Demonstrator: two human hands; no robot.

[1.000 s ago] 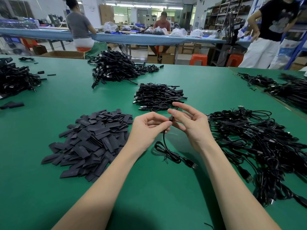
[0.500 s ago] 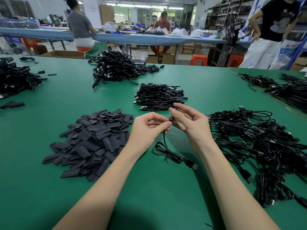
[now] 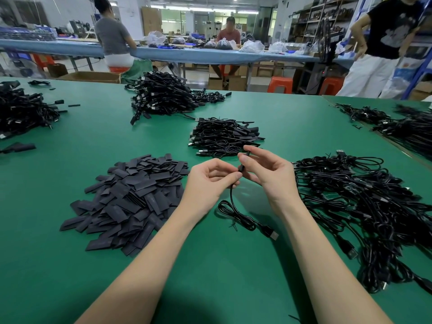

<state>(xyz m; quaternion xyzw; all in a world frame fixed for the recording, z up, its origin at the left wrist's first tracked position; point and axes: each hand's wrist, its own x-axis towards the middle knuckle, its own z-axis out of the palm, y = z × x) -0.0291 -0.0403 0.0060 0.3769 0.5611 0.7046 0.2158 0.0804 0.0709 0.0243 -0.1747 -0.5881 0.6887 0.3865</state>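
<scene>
The left hand (image 3: 210, 181) pinches the black cable (image 3: 231, 197) just under its end; the grip of the right hand (image 3: 268, 176) pinches that end, I think to steady it.

My count on the bench (image 3: 70, 277): one heap of flat black sleeves (image 3: 131, 197) toward the left edge. Four cable heaps: left-edge heap (image 3: 21, 113), far-edge heap (image 3: 163, 94), mid-bench heap (image 3: 224, 136), right-edge heap (image 3: 364, 206). Pieces per heap: too tangled to count. One loose cable (image 3: 236, 213), pinched by fingers (image 3: 236, 176) of my left hand (image 3: 210, 181) and right hand (image 3: 268, 174). Three other people (image 3: 112, 36) beyond the far edge.
</scene>
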